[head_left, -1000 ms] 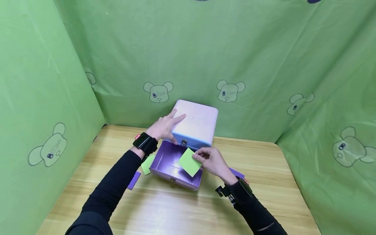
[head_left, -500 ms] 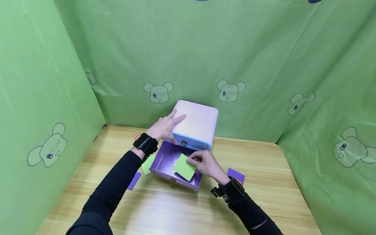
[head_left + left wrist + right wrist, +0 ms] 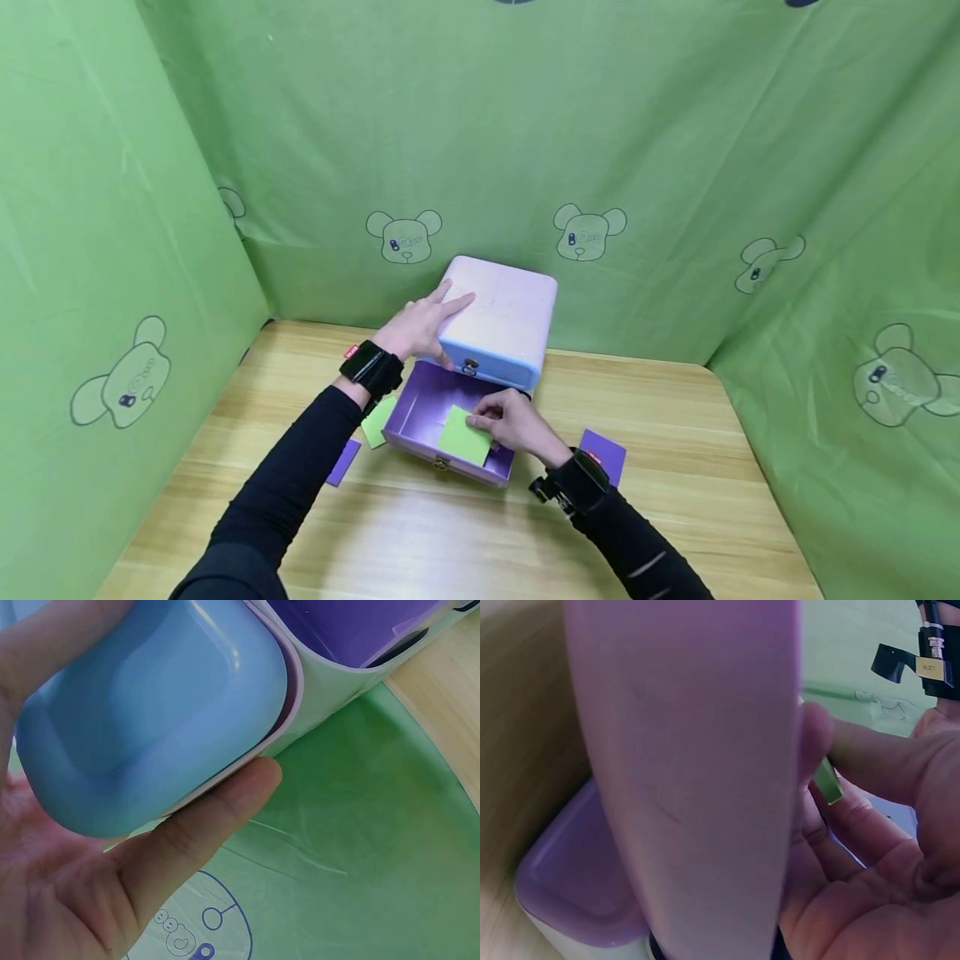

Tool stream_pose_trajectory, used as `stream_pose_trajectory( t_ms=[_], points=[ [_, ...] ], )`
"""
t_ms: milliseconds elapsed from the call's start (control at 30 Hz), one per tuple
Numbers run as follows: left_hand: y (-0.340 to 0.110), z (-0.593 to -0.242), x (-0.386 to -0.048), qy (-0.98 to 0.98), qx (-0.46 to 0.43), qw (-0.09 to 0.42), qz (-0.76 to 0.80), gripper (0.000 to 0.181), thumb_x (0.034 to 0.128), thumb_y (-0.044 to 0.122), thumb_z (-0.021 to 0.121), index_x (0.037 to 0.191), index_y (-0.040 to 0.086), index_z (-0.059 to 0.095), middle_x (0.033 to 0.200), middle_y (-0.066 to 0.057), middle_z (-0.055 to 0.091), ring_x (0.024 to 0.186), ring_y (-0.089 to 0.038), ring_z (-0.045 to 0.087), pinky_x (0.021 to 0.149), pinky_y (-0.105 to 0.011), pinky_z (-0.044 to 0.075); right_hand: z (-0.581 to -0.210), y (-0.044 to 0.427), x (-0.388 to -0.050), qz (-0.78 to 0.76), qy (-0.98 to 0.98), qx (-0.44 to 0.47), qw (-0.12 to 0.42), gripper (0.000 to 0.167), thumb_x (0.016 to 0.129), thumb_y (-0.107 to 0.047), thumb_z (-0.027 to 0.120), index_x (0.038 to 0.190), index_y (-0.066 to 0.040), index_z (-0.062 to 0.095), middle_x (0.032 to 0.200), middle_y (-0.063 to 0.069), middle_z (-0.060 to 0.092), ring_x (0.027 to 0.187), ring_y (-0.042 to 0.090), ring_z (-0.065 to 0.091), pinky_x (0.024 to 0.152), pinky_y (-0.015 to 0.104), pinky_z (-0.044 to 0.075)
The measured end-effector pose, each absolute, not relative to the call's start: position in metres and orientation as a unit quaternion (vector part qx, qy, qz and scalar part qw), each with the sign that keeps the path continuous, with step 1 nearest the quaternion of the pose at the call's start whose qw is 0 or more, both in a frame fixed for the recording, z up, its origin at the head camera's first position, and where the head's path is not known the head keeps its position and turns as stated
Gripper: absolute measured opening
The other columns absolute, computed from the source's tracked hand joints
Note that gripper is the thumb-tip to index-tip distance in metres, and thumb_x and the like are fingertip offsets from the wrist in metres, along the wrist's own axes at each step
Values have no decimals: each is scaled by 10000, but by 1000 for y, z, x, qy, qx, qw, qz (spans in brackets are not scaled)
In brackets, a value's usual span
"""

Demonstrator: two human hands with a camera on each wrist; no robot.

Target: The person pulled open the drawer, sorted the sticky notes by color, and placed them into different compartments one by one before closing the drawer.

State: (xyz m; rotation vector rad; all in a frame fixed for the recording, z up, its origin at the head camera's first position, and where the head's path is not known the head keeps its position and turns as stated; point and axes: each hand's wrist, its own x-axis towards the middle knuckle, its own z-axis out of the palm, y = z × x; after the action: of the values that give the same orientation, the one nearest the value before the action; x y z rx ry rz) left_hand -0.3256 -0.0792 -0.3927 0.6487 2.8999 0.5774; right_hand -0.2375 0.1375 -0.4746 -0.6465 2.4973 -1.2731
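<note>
My right hand (image 3: 517, 423) pinches a green sticky note (image 3: 459, 437) between thumb and fingers, over the purple lower compartment (image 3: 411, 408) of a latched box. In the right wrist view, only an edge of the green note (image 3: 827, 781) shows past the thumb; a pale purple wall of the box (image 3: 690, 765) covers much of that view. My left hand (image 3: 422, 325) rests on the pink top (image 3: 510, 300) of the upper part with fingers spread, the thumb down at its blue front. In the left wrist view, a straight finger lies along the blue end (image 3: 165, 712).
A second green note (image 3: 377, 423) lies left of the box, partly hidden. A purple square (image 3: 343, 462) sits farther left, half under my sleeve, and another purple square (image 3: 609, 454) lies right of my right wrist. Green cloth (image 3: 487, 167) walls the wooden table (image 3: 420, 542).
My right hand has moved left and down with the green note, now lower inside the purple compartment. The right purple square shows more fully. My left hand and the box have stayed put.
</note>
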Motion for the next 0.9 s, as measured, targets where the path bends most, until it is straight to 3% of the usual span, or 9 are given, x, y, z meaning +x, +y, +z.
stream_pose_trajectory(
  t_ms=[133, 267, 433, 667, 900],
  points=[
    [-79, -393, -326, 957, 215, 57, 188, 1268, 595, 246, 990, 1615, 333, 240, 1720, -179, 38, 1452, -504, 386, 1195, -671, 305, -479, 134, -239, -440, 858, -222, 142, 117, 921, -126, 730, 921, -14, 765, 778, 129, 743, 538, 358, 661, 478, 286, 559],
    [-80, -393, -326, 957, 214, 56, 189, 1268, 596, 242, 989, 1614, 336, 239, 1721, -176, 37, 1449, -509, 388, 1193, -675, 305, -481, 129, -239, -426, 869, -210, 136, 97, 918, -129, 733, 908, -39, 766, 760, 104, 742, 503, 229, 637, 488, 263, 551],
    [-80, -393, -325, 956, 215, 55, 190, 1268, 598, 243, 988, 1615, 336, 237, 1720, -178, 36, 1441, -512, 397, 1188, -678, 311, -482, 126, -237, -394, 888, -204, 122, 64, 899, -110, 746, 919, -49, 750, 775, 70, 742, 605, 91, 620, 580, 213, 544],
    [-81, -394, -325, 956, 215, 50, 192, 1264, 598, 243, 989, 1614, 336, 242, 1720, -179, 46, 1439, -506, 405, 1186, -674, 320, -480, 125, -233, -361, 904, -201, 112, 170, 875, -124, 768, 1019, -42, 732, 882, 80, 756, 762, 130, 674, 719, 270, 586],
    [-80, -395, -325, 958, 208, 50, 192, 1278, 587, 256, 993, 1610, 368, 235, 1725, -155, 39, 1412, -532, 423, 1124, -660, 412, -481, 124, -230, -321, 916, -214, 107, 228, 858, -160, 796, 1050, -55, 730, 933, 85, 766, 821, 176, 705, 801, 365, 603]
  ],
)
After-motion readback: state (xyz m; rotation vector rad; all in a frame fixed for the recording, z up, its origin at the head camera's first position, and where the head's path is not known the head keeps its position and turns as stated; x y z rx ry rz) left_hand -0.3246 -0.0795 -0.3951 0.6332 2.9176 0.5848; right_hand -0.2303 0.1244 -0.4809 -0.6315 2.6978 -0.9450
